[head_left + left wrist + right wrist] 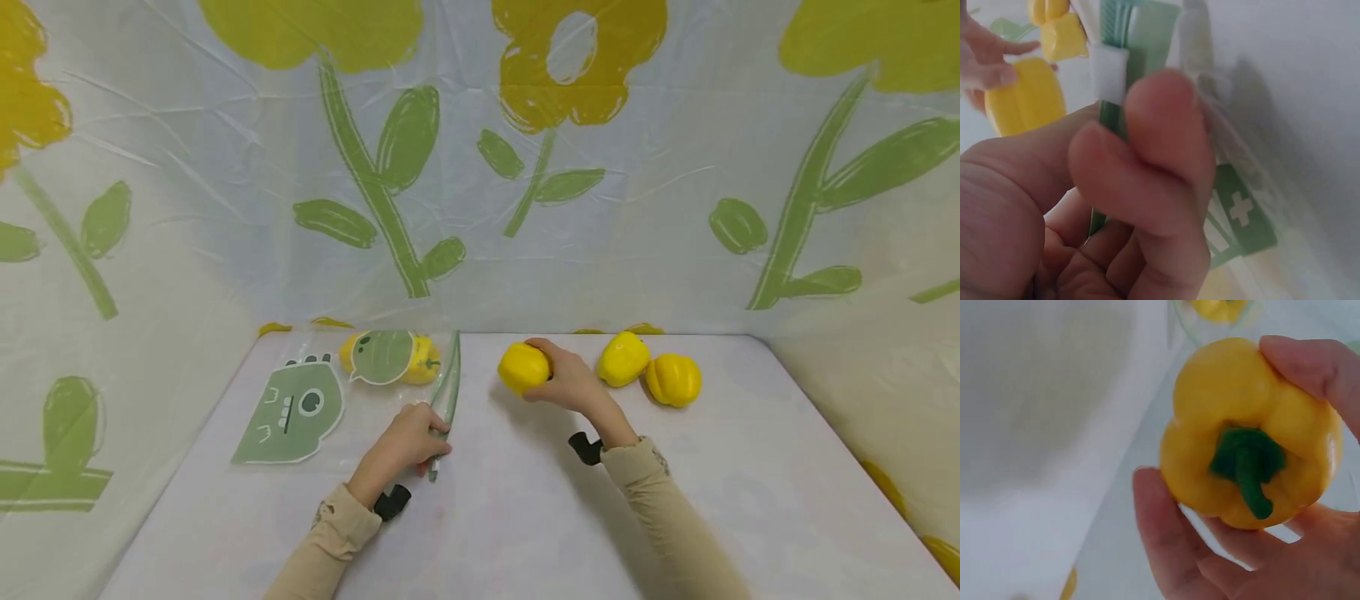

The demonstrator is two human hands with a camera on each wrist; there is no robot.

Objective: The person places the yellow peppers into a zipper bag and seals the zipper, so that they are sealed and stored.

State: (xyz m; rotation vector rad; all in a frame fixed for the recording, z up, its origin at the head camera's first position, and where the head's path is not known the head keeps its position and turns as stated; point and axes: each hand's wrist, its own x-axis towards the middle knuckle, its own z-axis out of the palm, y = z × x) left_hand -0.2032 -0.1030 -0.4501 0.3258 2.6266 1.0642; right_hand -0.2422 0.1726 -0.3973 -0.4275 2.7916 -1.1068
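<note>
Flower-print sheeting (630, 258) walls the far side and both flanks of a pale table (510, 525); its yellow and green make poor contrast for the yellow goods below. Left half of table: clear bag (303, 417) lying flat, green cartoon patches printed on it, mouth turned right, toward the middle. Yellow shows inside at its far end, on both sides of one printed patch; a bagged pepper (426, 367), with whether one or two I cannot tell. Left grip (405, 437): fingers curled, pinching the near end of the bag's green closure strip (455, 375). Likely reason: so light a bag would slide or fall shut unless steadied there, and the two strip edges do stand a little apart. Right grip (566, 379): closed about a held pepper (522, 369), which sits right of the bag mouth, near it but not touching. Shadow underneath suggests it is off the table. Right wrist view gives thumb on one flank, fingers on the opposite one, green stem bare between; a side hold, probably chosen because the body is broad and smooth and the stem too small to trust. Far right, two loose peppers, the left one (624, 359) and the right one (674, 380), side by side, apparently parked within easy reach of the right arm and clear of the bag.
</note>
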